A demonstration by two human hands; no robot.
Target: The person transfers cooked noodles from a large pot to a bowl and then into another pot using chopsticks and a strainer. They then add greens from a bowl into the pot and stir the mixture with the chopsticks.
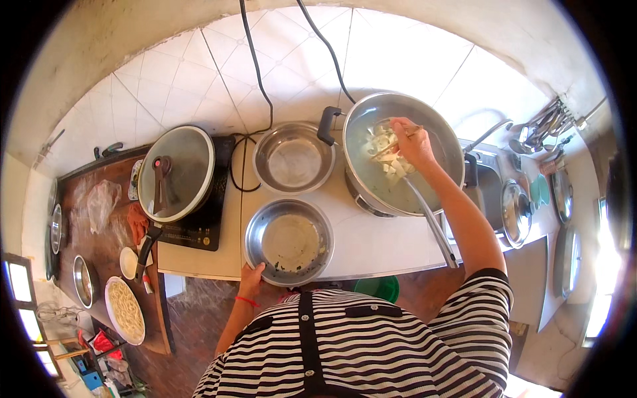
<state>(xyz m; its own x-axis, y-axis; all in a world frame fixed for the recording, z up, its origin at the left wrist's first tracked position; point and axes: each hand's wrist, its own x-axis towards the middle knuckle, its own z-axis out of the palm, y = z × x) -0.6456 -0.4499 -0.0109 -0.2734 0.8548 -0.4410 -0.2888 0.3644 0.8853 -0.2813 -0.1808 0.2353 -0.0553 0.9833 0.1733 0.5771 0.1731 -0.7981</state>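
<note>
My right hand (414, 144) is over the large steel pot (438, 129), closed around a pair of wooden chopsticks (385, 150). Beneath it, pale flat pieces of food (394, 168), perhaps noodles, sit heaped in cloudy liquid, seemingly on a ladle or strainer whose metal handle (432, 219) leans out over the pot's front rim. With thumb over the rim, my left hand (253, 278) grips a steel bowl (289, 239) at the counter's front edge. A little liquid and dark green bits lie in that bowl. Just behind it stands a second steel bowl (294, 156).
A lidded pan (176, 174) sits on a black induction cooker (211, 219), its handle (148, 252) jutting forward. Noodles fill a white-rimmed bowl (125, 311) on the wooden table at left. Black cables (259, 74) hang down the tiled wall. Right of the pot are a sink (485, 194) and a lid (516, 214).
</note>
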